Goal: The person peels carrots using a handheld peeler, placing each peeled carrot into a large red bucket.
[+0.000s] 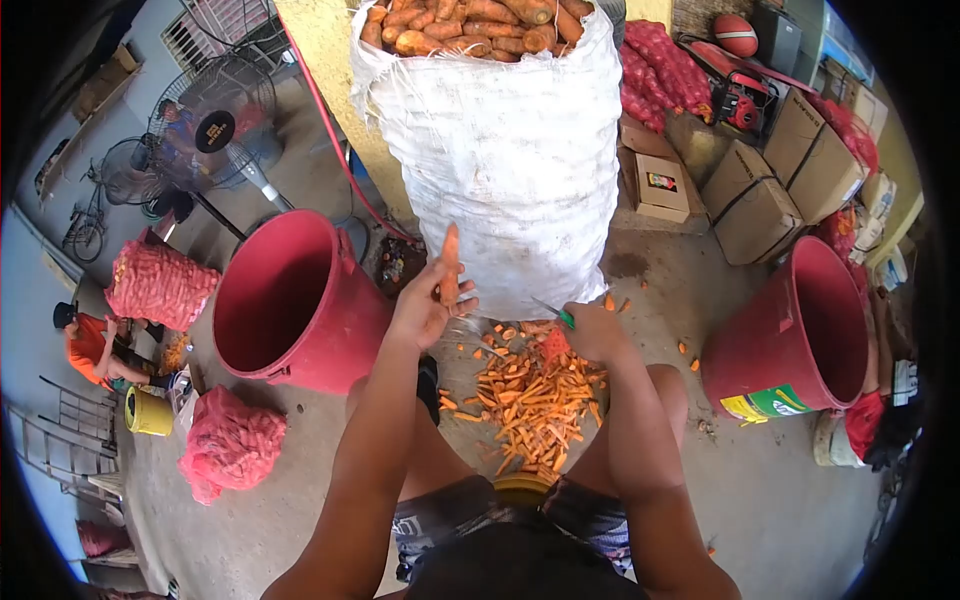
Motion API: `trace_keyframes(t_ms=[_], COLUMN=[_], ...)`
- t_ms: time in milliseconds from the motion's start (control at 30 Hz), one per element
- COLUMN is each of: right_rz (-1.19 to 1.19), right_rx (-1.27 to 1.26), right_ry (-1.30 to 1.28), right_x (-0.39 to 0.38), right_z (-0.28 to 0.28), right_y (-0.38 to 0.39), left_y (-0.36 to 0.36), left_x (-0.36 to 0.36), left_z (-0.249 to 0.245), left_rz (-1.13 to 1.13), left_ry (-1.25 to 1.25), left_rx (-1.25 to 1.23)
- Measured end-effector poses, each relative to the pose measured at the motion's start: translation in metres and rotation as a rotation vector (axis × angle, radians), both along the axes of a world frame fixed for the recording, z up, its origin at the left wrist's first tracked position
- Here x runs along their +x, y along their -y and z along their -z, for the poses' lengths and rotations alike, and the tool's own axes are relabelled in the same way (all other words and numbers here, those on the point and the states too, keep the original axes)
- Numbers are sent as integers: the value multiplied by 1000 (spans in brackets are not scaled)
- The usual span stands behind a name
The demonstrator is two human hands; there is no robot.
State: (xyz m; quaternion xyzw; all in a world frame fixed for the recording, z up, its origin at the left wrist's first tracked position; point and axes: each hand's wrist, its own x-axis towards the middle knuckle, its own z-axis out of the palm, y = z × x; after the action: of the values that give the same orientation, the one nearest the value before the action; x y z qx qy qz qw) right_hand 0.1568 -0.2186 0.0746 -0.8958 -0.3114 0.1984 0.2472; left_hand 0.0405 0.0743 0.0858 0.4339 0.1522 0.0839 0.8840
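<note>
My left hand (425,305) is closed around the lower part of a carrot (450,265), which points upward in front of the white sack. In my right hand (600,330) is a small knife (556,314) with a green handle, its blade pointing to the left toward the carrot but apart from it. Below both hands a heap of carrot peelings and cut pieces (530,400) lies on the floor between my legs. Just ahead stands a tall white woven sack (500,160), filled to the top with whole carrots (470,28).
Red tubs stand at left (330,330) and right (745,350). Red mesh bags (235,440), a standing fan (213,130) and a seated person in orange (90,345) are to the left. Cardboard boxes (750,200) stack at the right, near another person's arm (882,340).
</note>
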Motion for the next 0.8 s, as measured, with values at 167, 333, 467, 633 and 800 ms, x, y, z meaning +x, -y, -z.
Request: trace_keyframes(t_ms=[167,333,467,633,800], right_rz=[-108,-58,-75,-166,-145], right_rx=[213,172,151,-111,13], right_ry=[-16,-61,10,-21,-40], right_x=[-10,-17,-27,-8,4], right_z=[7,20,25,80,46], right_y=[-20,-41,-51,-37,-18], left_y=[24,50,63,50,5], left_x=[-14,-25,-32,-35,-32], left_z=[37,67,60,58,102], left_rz=[94,131,202,12,65], left_ry=[-173,-156,-330,21,-139], left_rx=[709,728,887,999,1535])
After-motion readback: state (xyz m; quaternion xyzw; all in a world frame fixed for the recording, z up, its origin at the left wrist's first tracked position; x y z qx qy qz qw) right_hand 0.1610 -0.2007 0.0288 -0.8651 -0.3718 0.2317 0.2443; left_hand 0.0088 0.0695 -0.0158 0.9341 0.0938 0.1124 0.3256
